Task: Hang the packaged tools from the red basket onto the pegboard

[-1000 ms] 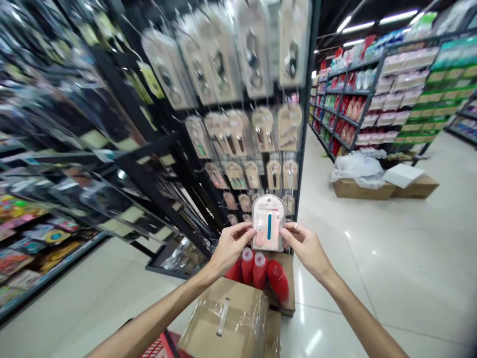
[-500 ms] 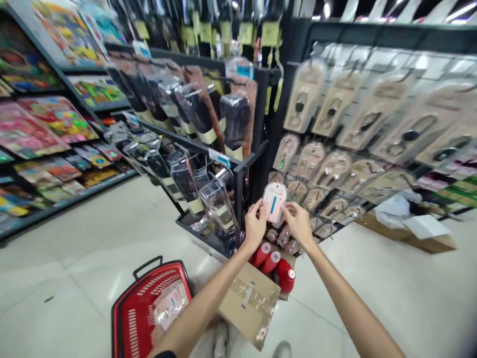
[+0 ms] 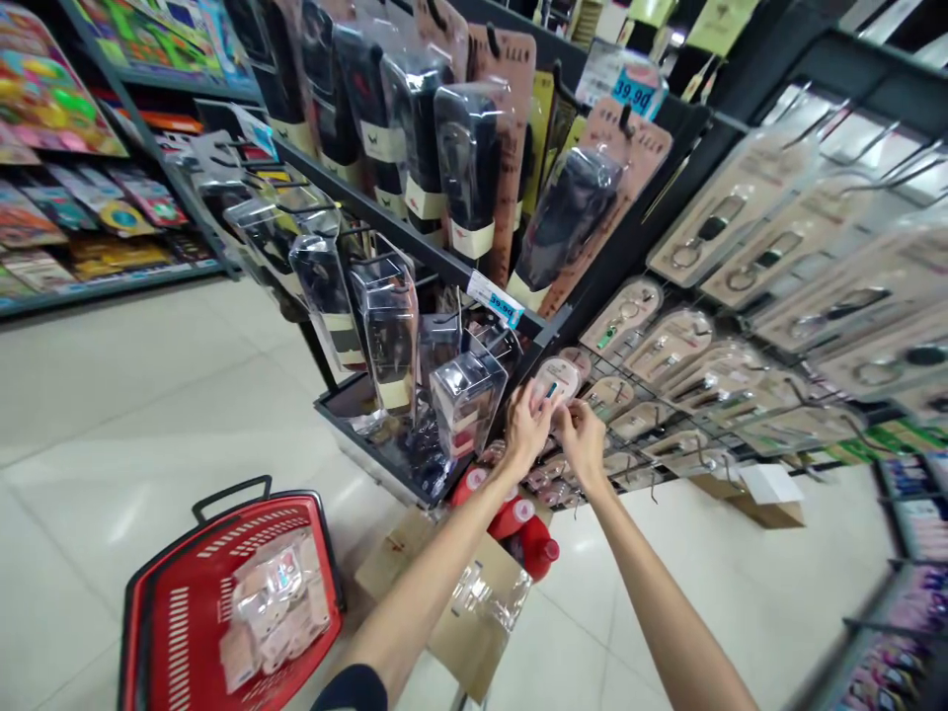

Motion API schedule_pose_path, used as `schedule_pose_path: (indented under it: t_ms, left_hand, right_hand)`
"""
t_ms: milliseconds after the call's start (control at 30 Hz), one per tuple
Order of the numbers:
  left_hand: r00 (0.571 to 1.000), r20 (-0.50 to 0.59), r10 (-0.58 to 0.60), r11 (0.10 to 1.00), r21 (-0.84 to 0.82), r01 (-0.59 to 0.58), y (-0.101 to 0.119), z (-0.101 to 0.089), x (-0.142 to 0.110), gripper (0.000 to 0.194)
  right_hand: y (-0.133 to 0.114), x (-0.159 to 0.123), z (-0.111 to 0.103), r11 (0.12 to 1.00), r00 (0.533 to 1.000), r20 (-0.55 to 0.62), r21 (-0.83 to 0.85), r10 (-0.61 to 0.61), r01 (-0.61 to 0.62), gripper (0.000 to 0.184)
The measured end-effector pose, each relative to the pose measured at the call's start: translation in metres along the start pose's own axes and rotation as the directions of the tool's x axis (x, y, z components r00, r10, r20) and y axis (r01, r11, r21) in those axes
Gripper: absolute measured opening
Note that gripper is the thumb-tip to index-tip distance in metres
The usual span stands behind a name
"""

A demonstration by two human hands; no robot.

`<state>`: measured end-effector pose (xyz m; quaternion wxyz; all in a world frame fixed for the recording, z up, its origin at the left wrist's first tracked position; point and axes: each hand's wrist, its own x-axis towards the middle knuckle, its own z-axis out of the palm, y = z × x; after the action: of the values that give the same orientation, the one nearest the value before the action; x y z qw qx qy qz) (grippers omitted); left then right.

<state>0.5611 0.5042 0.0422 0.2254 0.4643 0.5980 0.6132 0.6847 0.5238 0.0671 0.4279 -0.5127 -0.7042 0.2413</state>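
A small round-topped blister pack [image 3: 557, 375] with a slim blue item on a pale card is up against the wire rack [image 3: 667, 390]. My left hand [image 3: 527, 431] has its fingers closed around the pack's left and lower side, covering part of it. On the lower right, my right hand [image 3: 582, 440] is closed in a pinch close to the pack's edge; what lies between its fingertips is hidden. Similar carded packs [image 3: 611, 398] hang on hooks just right of both hands.
A red shopping basket [image 3: 152, 592] with several pale packs inside stands on the floor at lower left. Below my forearms are a cardboard box [image 3: 474, 652] and red bottles [image 3: 534, 546]. Black belts in clear packs [image 3: 474, 178] hang on the dark rack to the left.
My view has tilted downward and shifted, bringing the rack closer and more of the basket into sight. Both hands have moved nearer together, and the left now covers more of the pack.
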Motion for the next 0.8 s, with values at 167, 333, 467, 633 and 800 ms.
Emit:
schedule_pose_path:
  t_ms: [167, 333, 467, 633, 800]
  left_hand:
    - [1.000, -0.003, 0.028, 0.999, 0.041, -0.028, -0.008, 0.007, 0.001, 0.055]
    - [0.997, 0.047, -0.055, 0.998, 0.029, 0.053, 0.005, 0.017, -0.004, 0.065]
    - [0.989, 0.110, -0.100, 0.973, -0.197, 0.120, 0.028, -0.028, -0.100, 0.051]
    - [0.815, -0.069, -0.575, 0.818, -0.087, 0.569, -0.058, -0.170, -0.311, 0.029]
    - [0.501, -0.418, -0.758, 0.471, 0.180, 0.863, -0.150, -0.315, -0.451, 0.022]
  right_hand:
    - [0.014, 0.004, 0.001, 0.996, 1.000, 0.001, -0.086, 0.026, -0.026, 0.044]
    - [0.029, 0.038, 0.010, 0.988, 0.997, -0.037, -0.135, 0.065, -0.069, 0.043]
    - [0.032, -0.003, 0.019, 0.988, 0.994, -0.049, -0.113, 0.098, -0.103, 0.049]
    - [0.065, -0.198, 0.036, 0.983, 0.959, 0.214, -0.032, 0.184, -0.182, 0.046]
    - [0.093, -0.359, 0.040, 0.982, 0.868, 0.460, -0.066, 0.187, -0.177, 0.033]
